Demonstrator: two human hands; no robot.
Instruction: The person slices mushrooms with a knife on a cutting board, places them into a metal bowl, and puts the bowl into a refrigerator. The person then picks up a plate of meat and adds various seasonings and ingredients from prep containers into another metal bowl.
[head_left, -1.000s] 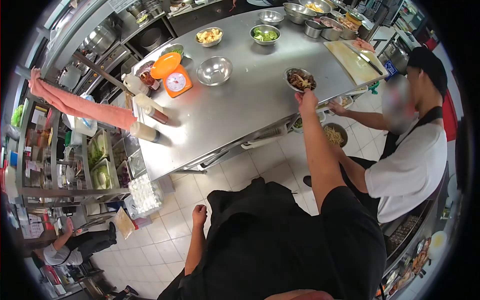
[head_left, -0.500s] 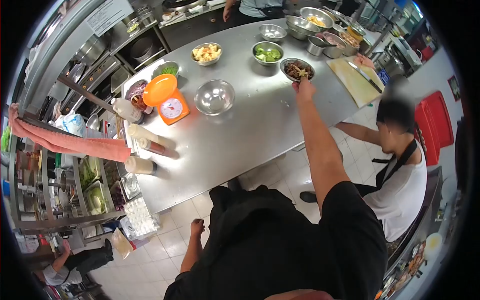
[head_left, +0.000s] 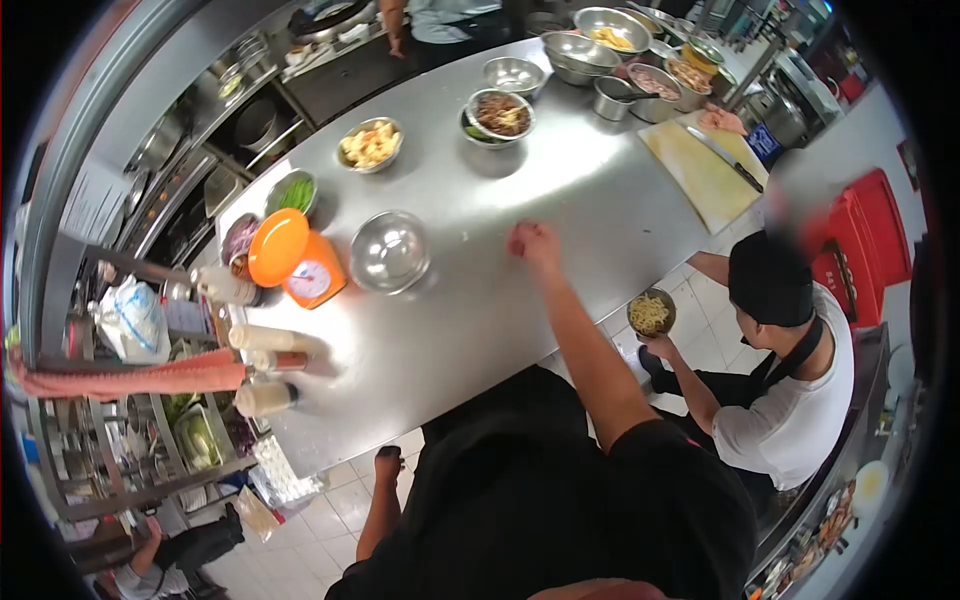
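Observation:
My right hand (head_left: 538,247) is over the middle of the steel table (head_left: 480,350), fingers pointing away from me and smeared by motion; whether it holds anything is unclear. Beyond it, a metal bowl of dark shredded food with pale strips (head_left: 502,115) rests on top of the bowl of green vegetables (head_left: 480,138), mostly covering it. Beside the table's near edge, my left hand (head_left: 388,462) hangs low with its fingers curled in. An empty metal bowl (head_left: 390,252) stands left of my right hand, near an orange kitchen scale (head_left: 312,275).
A bowl of pale yellow chunks (head_left: 370,146) and a bowl of chopped greens (head_left: 291,194) stand at the left. Squeeze bottles (head_left: 265,399) line the near left edge. On the right lie a cutting board (head_left: 690,165) and knife (head_left: 725,158). A co-worker holds a bowl of noodles (head_left: 650,314).
My right hand has let go of the bowl of dark shredded food, now on the green vegetables, and come back toward me. The co-worker's bowl of noodles has come into view.

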